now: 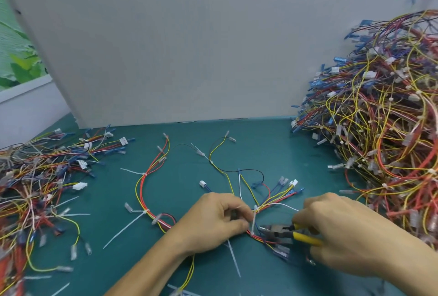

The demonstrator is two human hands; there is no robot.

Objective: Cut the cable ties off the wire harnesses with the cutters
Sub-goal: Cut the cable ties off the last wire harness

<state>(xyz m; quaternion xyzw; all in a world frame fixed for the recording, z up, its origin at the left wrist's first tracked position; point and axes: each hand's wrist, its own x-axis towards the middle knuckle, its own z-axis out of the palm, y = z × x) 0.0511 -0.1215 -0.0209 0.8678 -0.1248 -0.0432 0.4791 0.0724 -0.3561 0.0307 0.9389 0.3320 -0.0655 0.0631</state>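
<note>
- I see the left hand (213, 222) low centre, fingers curled, thumb and fingertips pinching the harness (258, 239) just left of a white tie (254, 221).
- Right hand (350, 231) is low right, fingers wrapped round the yellow handles of the cutters (282, 231).
- Cutters lie nearly flat with the nose pointing left, tip just beside the tie. I can't tell if it touches.
- The cutter blades look barely parted, but it's too blurred for me to call.
- The tie stands roughly upright on the red/yellow bundle between the two hands.
- The harness lies on the green mat (260, 144). Its wires fan up past the hands to blue and white connectors, and a loop runs off to the left.
- Two more ties on that left loop (144, 174) (145, 212), tails sticking out.
- One tie tail (233, 260) runs down the mat below the left hand.
- Big heap of harnesses (384, 118) at right, stacked against the back.
- A flatter heap (35, 177) is at left on the mat.
- White board (166, 47) stands behind the mat.
</note>
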